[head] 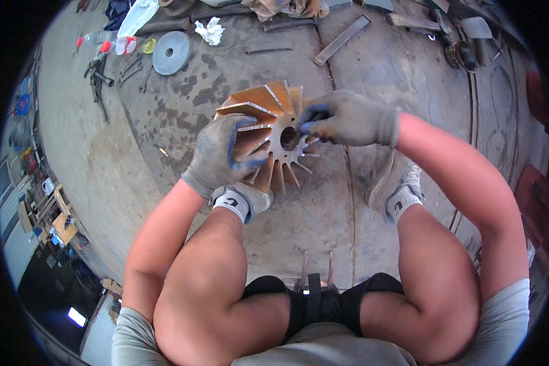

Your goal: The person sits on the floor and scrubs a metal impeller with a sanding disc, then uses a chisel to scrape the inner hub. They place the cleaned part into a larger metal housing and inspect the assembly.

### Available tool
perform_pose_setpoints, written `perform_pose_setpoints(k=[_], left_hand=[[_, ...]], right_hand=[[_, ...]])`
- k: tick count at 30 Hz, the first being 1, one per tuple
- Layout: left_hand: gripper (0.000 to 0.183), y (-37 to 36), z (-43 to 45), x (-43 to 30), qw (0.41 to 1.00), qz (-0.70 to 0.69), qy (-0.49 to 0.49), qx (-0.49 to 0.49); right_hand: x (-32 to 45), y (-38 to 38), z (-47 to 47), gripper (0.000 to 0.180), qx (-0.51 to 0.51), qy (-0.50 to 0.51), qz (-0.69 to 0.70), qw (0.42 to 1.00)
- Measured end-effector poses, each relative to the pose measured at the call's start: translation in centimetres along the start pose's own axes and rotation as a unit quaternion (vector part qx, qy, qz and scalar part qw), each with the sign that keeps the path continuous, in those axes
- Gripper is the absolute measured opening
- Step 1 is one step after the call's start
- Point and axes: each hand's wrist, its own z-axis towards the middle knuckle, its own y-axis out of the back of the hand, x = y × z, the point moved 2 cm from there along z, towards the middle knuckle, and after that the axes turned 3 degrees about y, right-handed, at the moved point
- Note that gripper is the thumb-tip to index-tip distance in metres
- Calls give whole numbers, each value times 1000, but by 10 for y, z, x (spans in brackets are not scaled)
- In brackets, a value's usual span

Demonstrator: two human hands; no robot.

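A finned metal rotor [278, 135], with rusty brown blades around a bright hub and a round central bore, stands on the floor between my feet. Its hub face is tilted up towards me. My left hand [224, 148], in a grey and blue work glove, grips the blades on the left side, the thumb low and the fingers above. On the opposite side my gloved right hand [343, 120] has its fingers curled at the hub, right beside the bore. Its fingertips touch the rotor there; whether they pinch a blade or some small piece is hidden.
Beyond the rotor lie a grey disc [171, 52], crumpled white paper [209, 31], a flat metal bar [342, 40] and a thin rod [270, 49]. Plastic bottles [126, 45], wrenches [130, 68] and a puller-like tool [99, 82] are at far left. A hammer [414, 21] rests far right.
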Motion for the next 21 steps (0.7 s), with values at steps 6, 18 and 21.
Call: perform_pose_setpoints(k=[6,18,21], left_hand=[[50,-7,-8,-12,953,-273,129,-2],[68,-8,-29,20,864,-419,278,-42],[71,-5,-35,32,870,-401,283,-54]], right_hand=[[0,7,-8,31,-36,95,-9,995],[3,-24,28,34,-55,82,30,995],[5,-34,37,33,-46,74,62,994]])
